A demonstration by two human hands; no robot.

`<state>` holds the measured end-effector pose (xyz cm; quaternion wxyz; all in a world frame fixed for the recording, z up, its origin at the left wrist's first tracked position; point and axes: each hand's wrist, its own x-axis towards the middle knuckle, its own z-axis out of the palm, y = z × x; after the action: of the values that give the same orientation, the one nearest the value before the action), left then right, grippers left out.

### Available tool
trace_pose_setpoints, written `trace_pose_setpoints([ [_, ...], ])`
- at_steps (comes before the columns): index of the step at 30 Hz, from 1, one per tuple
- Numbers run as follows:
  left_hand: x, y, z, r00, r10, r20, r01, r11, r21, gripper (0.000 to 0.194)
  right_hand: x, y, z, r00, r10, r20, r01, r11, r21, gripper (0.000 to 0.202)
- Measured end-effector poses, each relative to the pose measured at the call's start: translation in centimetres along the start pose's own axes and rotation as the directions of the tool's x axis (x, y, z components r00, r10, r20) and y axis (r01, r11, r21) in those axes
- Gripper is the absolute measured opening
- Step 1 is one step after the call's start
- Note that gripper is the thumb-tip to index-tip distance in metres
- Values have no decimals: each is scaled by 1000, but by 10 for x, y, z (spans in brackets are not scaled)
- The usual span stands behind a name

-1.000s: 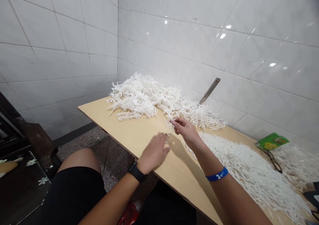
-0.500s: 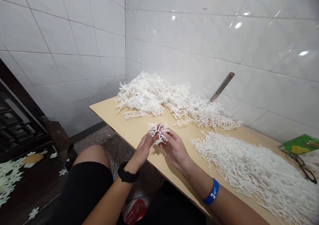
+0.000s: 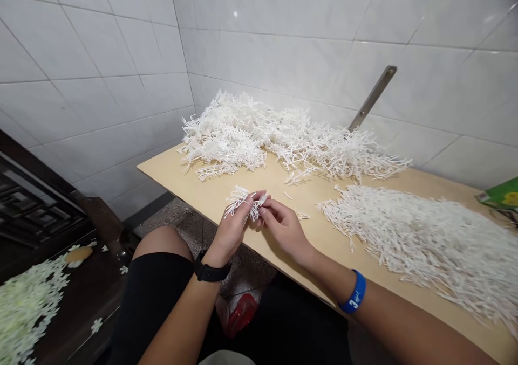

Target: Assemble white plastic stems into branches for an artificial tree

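Observation:
A small white branched piece (image 3: 237, 202) is between my two hands, over the table's front edge. My left hand (image 3: 234, 229) pinches it with thumb and fingers. The fingers of my right hand (image 3: 285, 227) are pressed together at the piece's right end. Behind them, a tangled heap of white branched pieces (image 3: 251, 133) lies along the back of the wooden table (image 3: 216, 198). To the right spreads a second pile of thin white pieces (image 3: 413, 235), lying flatter. A few loose bits (image 3: 301, 215) rest between the piles and my hands.
A metal bar (image 3: 373, 96) slants up by the tiled wall. At the far right is a green packet (image 3: 499, 194). Pale flower shapes (image 3: 32, 305) and a tan object (image 3: 79, 254) lie on a dark wooden seat at the left. Something red (image 3: 242, 314) is below the table.
The view has shifted, with the table now higher and the green packet partly out of frame. The white piece has turned in my hands, its strands now pointing more to the left.

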<state>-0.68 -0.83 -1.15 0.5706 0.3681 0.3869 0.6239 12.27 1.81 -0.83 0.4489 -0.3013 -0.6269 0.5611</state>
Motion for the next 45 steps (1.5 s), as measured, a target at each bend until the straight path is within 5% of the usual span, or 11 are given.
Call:
trace_pose_setpoints([
  [9, 2, -6, -8, 999, 26, 44, -32, 989, 143, 42, -4, -3, -1, 999, -18, 37, 21, 996, -90, 27],
  [17, 0, 3, -8, 964, -19, 265, -30, 983, 179, 51, -1, -1, -2, 997, -68, 24, 71, 983, -169, 26],
  [22, -2, 1, -4, 980, 71, 184, -109, 973, 205, 48, 1, -5, -1, 996, -80, 36, 88, 945, -314, 23],
  [27, 3, -2, -5, 998, 51, -49, -52, 998, -19, 62, 0, -14, 1, 981, -129, 148, 180, 890, -419, 18],
  [34, 10, -5, -6, 999, 47, -3, -47, 997, -64, 50, 15, -12, -22, 962, -267, 54, 225, 668, -709, 21],
  [40, 9, -10, -10, 994, 77, 83, -85, 992, 92, 43, 17, -13, -19, 995, -95, 18, 95, 922, -375, 21],
  [45, 4, -2, -7, 984, 79, 161, -113, 969, 218, 44, 18, -13, -16, 995, -12, 99, 37, 968, -249, 32],
])
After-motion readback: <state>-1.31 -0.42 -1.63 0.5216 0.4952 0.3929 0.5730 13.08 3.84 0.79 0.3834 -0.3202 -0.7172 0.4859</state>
